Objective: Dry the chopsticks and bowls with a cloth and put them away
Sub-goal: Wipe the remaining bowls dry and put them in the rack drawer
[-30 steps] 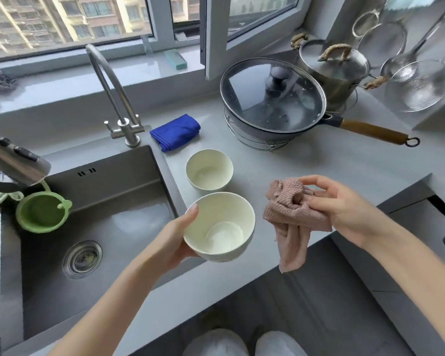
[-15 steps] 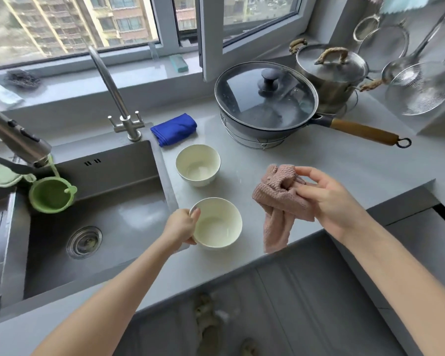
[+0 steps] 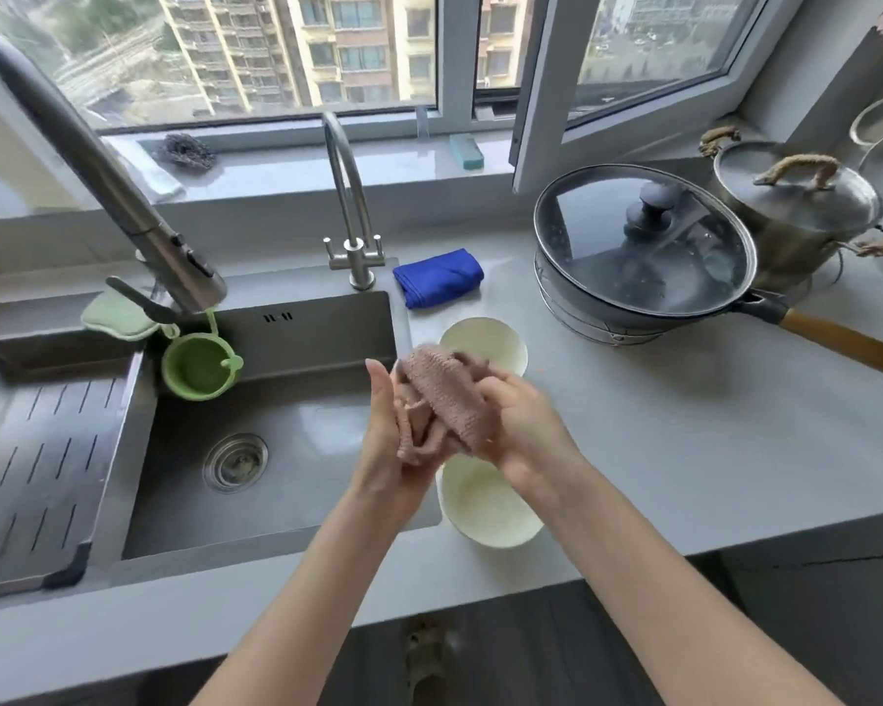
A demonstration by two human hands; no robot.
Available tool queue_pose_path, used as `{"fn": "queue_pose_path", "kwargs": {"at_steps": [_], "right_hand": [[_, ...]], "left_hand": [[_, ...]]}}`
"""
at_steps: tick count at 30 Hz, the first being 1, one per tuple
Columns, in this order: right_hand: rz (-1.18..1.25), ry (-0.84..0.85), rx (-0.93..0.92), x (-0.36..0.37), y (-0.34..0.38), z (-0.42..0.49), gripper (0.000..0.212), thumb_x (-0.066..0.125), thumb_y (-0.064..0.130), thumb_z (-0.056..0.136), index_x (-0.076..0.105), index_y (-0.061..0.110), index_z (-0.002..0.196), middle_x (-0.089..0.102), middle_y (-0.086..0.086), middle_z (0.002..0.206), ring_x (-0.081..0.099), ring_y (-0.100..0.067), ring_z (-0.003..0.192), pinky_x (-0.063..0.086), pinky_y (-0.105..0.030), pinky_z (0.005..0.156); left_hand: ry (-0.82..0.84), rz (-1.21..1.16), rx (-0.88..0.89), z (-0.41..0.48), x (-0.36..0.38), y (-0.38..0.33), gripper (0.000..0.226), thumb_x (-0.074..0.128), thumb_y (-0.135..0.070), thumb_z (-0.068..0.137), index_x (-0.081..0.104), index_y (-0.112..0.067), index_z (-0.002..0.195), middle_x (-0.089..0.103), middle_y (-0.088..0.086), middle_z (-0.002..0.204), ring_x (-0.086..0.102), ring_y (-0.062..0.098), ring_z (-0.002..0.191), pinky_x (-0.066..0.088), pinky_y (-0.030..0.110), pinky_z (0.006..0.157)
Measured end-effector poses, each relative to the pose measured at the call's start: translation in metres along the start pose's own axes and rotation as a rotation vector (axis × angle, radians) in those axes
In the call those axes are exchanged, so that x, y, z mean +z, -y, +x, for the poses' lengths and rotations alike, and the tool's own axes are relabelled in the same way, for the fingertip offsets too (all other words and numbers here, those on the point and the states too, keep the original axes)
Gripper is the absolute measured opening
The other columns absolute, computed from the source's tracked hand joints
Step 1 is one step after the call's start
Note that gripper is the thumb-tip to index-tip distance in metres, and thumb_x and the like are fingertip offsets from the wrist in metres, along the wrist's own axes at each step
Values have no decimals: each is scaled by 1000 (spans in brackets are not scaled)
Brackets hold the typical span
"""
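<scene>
Two cream bowls stand on the grey counter just right of the sink. The near bowl (image 3: 485, 507) sits by the counter's front edge, partly under my wrists. The far bowl (image 3: 500, 341) is half hidden behind the cloth. Above them, my left hand (image 3: 386, 440) and my right hand (image 3: 518, 430) both hold the pink waffle cloth (image 3: 442, 405), bunched between the palms. No chopsticks show in the view.
A steel sink (image 3: 276, 400) with a drain lies to the left, with a green strainer cup (image 3: 200, 366) on its wall and two faucets (image 3: 350, 196) behind. A blue cloth (image 3: 437, 277) lies behind the bowls. A lidded wok (image 3: 643, 252) and a steel pot (image 3: 796, 206) stand at the right.
My left hand has set the near bowl on the counter and let go of it. It then rose to join my right hand on the pink cloth. The camera view shifted left.
</scene>
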State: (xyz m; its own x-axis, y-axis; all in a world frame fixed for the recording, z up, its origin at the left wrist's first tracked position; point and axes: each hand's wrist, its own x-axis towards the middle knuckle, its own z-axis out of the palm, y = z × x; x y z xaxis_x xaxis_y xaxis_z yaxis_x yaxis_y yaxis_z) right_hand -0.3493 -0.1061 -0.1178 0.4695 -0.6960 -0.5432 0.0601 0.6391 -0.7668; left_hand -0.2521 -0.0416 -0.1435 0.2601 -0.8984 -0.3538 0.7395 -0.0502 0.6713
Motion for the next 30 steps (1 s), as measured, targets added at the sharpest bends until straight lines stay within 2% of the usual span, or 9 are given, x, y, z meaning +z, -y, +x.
{"fn": "queue_pose_path", "kwargs": {"at_steps": [5,8,10,12,16,20,23,26,30], "right_hand": [[-389,-36,-70,43,-22,19,9,62,19,79,68,17,84,69,-2,82,64,-18,77,50,-31,73],[-81,195,170,55,-43,34,72,78,58,61,60,10,111,69,-9,90,64,-24,76,51,-36,67],[58,351,298,70,-59,40,62,85,52,55,61,16,99,60,-11,67,55,-29,76,49,-40,74],[114,358,376,84,-64,46,33,81,34,67,60,19,87,60,-14,72,60,-35,89,51,-46,81],[-18,353,516,96,-60,58,25,70,34,67,52,17,74,53,-4,61,48,-9,51,27,-18,45],[70,336,633,111,-66,69,31,70,31,73,48,19,55,39,4,47,25,-4,36,9,-15,35],[251,428,727,123,-71,70,28,73,16,70,48,17,59,35,3,46,27,-5,34,13,-14,30],[524,516,822,126,-68,68,35,81,-3,53,50,11,57,35,0,40,21,-7,34,14,-15,30],[512,471,831,122,-58,70,31,81,-9,47,57,7,59,41,-2,43,31,-9,30,16,-14,26]], "left_hand": [[-373,-55,73,15,-33,-22,21,57,-32,91,62,-12,85,68,5,75,65,17,67,55,31,68],[-478,209,168,19,-58,-35,21,58,-5,88,52,-13,70,62,0,57,58,18,56,46,28,54],[-399,409,146,20,-65,-41,17,53,2,85,50,-10,73,63,-3,56,60,15,57,47,24,54],[-255,617,61,23,-73,-49,9,49,0,87,52,-8,86,68,-2,69,63,13,66,51,23,64],[48,999,-266,38,-104,-78,46,48,-29,89,43,-31,135,59,-3,124,58,16,110,43,26,90],[88,529,-408,51,-120,-88,44,54,-35,93,53,-13,131,68,-2,89,60,15,91,46,25,89],[149,49,-448,64,-136,-88,70,74,-54,67,61,-15,124,63,7,126,51,38,118,42,48,101],[474,-255,-321,67,-142,-70,80,67,-61,71,49,-19,135,45,8,145,41,42,131,19,68,106],[498,-35,-129,60,-140,-75,39,68,-54,75,72,-20,94,70,0,99,64,24,103,39,56,100]]}}
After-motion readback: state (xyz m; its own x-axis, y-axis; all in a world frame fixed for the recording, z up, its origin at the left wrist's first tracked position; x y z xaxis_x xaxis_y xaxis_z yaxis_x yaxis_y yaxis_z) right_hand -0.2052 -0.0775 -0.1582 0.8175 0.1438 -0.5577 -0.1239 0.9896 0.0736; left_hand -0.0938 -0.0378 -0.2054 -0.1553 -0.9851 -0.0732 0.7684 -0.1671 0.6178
